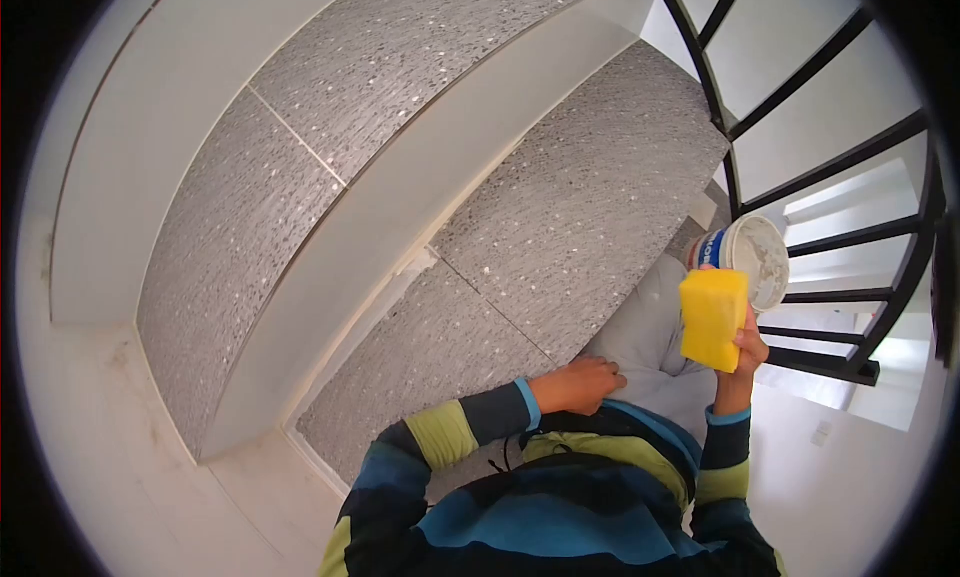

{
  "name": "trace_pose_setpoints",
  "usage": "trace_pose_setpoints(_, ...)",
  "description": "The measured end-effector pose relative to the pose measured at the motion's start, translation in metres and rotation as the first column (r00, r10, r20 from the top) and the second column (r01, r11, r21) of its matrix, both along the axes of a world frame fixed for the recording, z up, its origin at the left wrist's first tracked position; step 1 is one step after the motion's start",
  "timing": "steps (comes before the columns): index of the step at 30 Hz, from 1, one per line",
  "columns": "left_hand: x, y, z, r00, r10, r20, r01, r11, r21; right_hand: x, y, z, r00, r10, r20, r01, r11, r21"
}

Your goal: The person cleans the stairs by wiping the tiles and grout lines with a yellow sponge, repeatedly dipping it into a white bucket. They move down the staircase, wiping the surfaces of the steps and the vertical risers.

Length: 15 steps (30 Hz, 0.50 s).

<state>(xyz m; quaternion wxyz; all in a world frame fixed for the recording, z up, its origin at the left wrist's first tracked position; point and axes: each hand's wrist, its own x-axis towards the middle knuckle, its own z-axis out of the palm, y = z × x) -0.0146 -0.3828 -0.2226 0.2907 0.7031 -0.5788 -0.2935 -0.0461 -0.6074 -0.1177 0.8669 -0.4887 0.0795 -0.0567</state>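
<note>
My right hand grips a thick yellow sponge by its lower right side and holds it up in front of a white bucket. The bucket has a blue label and whitish residue inside. My left hand lies at my lap against the grey trousers, its fingers curled closed, and nothing shows in it.
Speckled grey stair treads curve away in front, with a pale riser between them. White grout or filler marks the tread's back edge. A black metal railing runs along the right, beside the bucket.
</note>
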Motion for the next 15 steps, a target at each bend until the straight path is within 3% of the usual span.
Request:
trace_pose_setpoints(1, 0.001, 0.000, 0.003, 1.000, -0.018, 0.026, 0.017, 0.999, 0.035, -0.006, 0.000, -0.006, 0.989, -0.140, -0.055, 0.146, 0.982, 0.120)
trace_pose_setpoints(2, 0.000, -0.001, 0.005, 0.998, -0.048, 0.047, 0.045, 0.997, 0.067, -0.011, 0.000, -0.011, 0.985, -0.151, -0.088, 0.168, 0.960, 0.224)
trace_pose_setpoints(5, 0.002, 0.000, 0.002, 1.000, -0.011, 0.024, 0.011, 1.000, 0.002, -0.021, 0.007, -0.018, 0.987, -0.151, 0.057, 0.134, 0.964, 0.232)
trace_pose_setpoints(7, 0.003, -0.002, 0.005, 1.000, -0.011, 0.013, 0.010, 0.999, 0.035, -0.024, -0.002, -0.018, 0.963, 0.105, 0.249, -0.140, 0.982, 0.127)
trace_pose_setpoints(9, 0.005, -0.003, 0.014, 1.000, 0.004, 0.001, -0.004, 0.996, 0.084, -0.027, 0.002, -0.007, 0.914, 0.184, 0.361, -0.300, 0.907, 0.296)
trace_pose_setpoints(10, 0.005, -0.005, 0.017, 1.000, -0.031, -0.004, 0.031, 0.997, 0.070, -0.029, 0.007, -0.002, 0.922, 0.158, 0.354, -0.267, 0.921, 0.285)
trace_pose_setpoints(12, 0.006, -0.007, 0.021, 1.000, -0.020, 0.017, 0.017, 0.988, 0.154, -0.029, 0.018, 0.009, 0.796, 0.194, 0.574, -0.494, 0.756, 0.429)
trace_pose_setpoints(13, 0.006, -0.007, 0.020, 0.999, -0.034, 0.017, 0.031, 0.989, 0.148, -0.028, 0.025, 0.012, 0.798, 0.186, 0.573, -0.483, 0.766, 0.425)
trace_pose_setpoints(15, 0.006, -0.005, 0.017, 0.999, -0.032, 0.029, 0.029, 0.995, 0.098, -0.028, 0.037, 0.018, 0.675, 0.150, 0.722, -0.572, 0.725, 0.384)
